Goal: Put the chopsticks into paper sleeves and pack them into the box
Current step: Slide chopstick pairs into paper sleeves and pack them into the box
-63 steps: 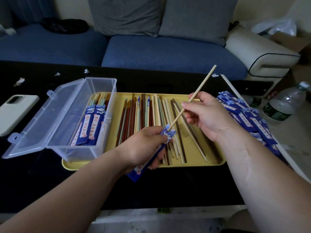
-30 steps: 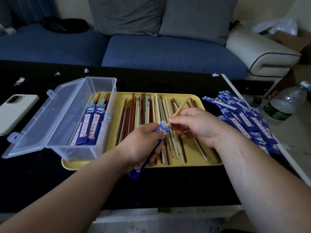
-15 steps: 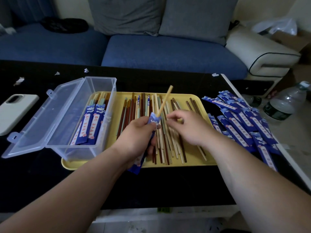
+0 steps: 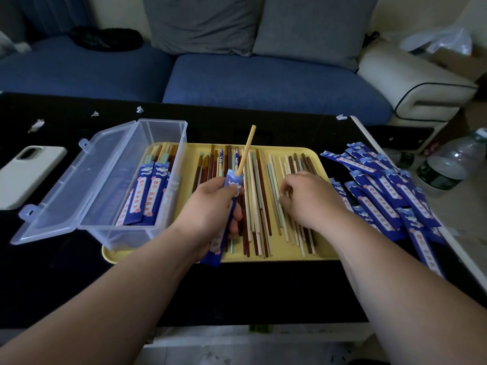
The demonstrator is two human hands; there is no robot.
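Head view: left hand grips sleeve; right hand on chopsticks.

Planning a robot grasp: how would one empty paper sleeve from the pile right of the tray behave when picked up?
Probably light and floppy: the sleeves lie thin and flat. Pushed, they would likely slide, being loosely overlapped. The sleeve in the left hand seems stiffened by its chopstick.

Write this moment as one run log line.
left hand: holds sleeve, one chopstick in | right hand: touches loose chopsticks on tray | box: open
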